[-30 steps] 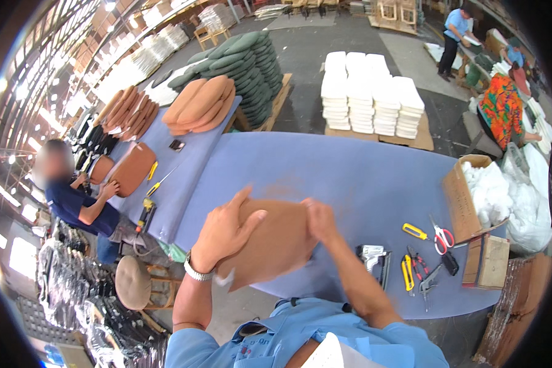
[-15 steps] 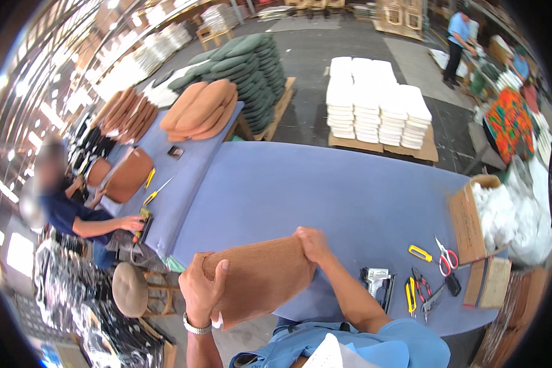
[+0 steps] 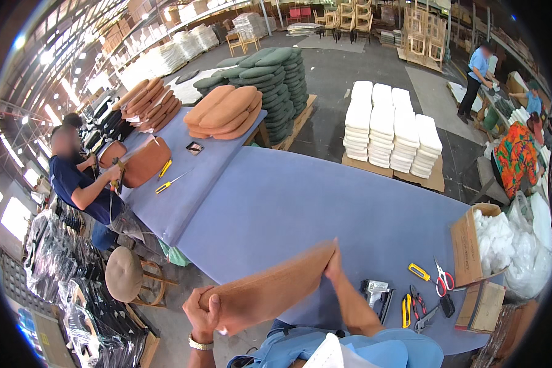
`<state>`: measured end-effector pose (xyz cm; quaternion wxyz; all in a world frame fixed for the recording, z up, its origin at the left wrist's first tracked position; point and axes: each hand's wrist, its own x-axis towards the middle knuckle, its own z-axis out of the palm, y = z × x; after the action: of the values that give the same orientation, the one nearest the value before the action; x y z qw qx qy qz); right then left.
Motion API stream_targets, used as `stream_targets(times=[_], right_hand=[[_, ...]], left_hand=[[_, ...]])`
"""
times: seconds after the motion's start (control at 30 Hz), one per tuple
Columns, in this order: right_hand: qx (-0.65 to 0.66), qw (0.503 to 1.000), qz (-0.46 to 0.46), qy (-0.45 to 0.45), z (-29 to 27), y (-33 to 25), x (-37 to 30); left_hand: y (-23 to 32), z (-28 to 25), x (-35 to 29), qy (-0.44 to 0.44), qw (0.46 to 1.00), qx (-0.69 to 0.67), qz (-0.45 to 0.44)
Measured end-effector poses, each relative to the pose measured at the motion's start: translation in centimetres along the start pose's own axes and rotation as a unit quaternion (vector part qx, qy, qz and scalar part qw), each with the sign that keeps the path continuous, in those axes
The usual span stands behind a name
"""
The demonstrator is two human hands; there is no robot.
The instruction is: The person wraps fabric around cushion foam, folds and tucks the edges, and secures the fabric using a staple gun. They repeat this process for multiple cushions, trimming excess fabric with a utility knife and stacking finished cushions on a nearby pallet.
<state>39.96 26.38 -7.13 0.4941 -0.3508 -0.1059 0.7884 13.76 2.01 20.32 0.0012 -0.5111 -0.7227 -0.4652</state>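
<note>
Between my hands is a brown fabric-covered chair pad (image 3: 273,283), tilted and raised above the near edge of the blue-covered table (image 3: 288,202). My left hand (image 3: 202,311) grips its lower left end, the thumb over the face. My right hand (image 3: 335,265) is closed on the upper right end, some fingers hidden behind it. The pad is slightly smeared by motion. On the table beside my right forearm lies a silver staple gun (image 3: 376,292).
Right of it lie a yellow cutter (image 3: 406,310), pliers (image 3: 418,299), a yellow screwdriver (image 3: 419,272) and scissors (image 3: 443,281). A carton (image 3: 467,248) of white stuffing stands at the right edge. At left, a co-worker (image 3: 80,178) handles another brown piece. A round stool (image 3: 124,274) stands nearby.
The pad has swung so its top edge faces me more, and its right end has moved right with my right hand. The co-worker has lifted a tool from the table to the brown piece.
</note>
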Motion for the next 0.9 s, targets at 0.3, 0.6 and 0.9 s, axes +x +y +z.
stream_targets(times=[0.3, 0.6, 0.9], right_hand=[[-0.463, 0.759, -0.441, -0.124, 22.5, -26.4, -8.5], [-0.648, 0.413, -0.634, -0.094, 23.1, -19.8, -17.5], [-0.581, 0.430, -0.683, -0.106, 23.6, -17.5, -19.2]], left_hand=[[5.0, 3.4, 0.4, -0.011, 0.979, -0.193, 0.069], [23.8, -2.0, 9.0, 0.015, 0.641, -0.453, 0.619], [22.9, -9.4, 9.6, -0.118, 0.713, -0.238, 0.649]])
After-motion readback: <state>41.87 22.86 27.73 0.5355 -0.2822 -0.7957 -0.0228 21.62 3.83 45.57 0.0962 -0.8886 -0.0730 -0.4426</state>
